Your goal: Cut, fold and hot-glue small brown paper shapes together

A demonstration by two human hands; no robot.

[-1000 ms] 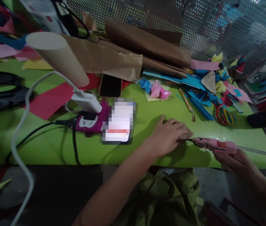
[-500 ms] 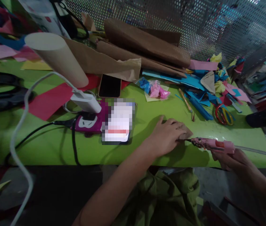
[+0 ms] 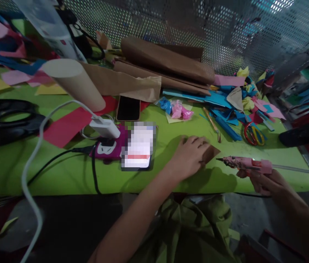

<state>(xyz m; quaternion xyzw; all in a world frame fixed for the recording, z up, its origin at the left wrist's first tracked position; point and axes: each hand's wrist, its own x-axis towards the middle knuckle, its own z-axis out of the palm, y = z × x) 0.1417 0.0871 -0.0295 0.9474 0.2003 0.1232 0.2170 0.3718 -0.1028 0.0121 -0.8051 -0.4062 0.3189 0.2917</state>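
Note:
My right hand (image 3: 265,180) grips a pink hot glue gun (image 3: 248,165) with a dark, crusted nozzle that points left. A clear glue stick (image 3: 293,169) runs out of its back end. Just left of the nozzle tip, my left hand (image 3: 189,157) is closed on a small piece of brown paper (image 3: 210,153) above the green tabletop. One corner of the paper sticks out past the fingers; the rest is hidden. A small gap separates the nozzle from the paper.
A lit phone (image 3: 139,146) lies beside a purple power strip (image 3: 109,149) with a white charger (image 3: 105,128). Farther back are brown paper rolls (image 3: 167,60), a cardboard tube (image 3: 74,84), scissors (image 3: 253,134), a brush (image 3: 211,122) and coloured paper scraps.
The glue gun nozzle has come away from the left hand's paper, leaving a gap. More of the brown paper now shows. The whole view has shifted slightly.

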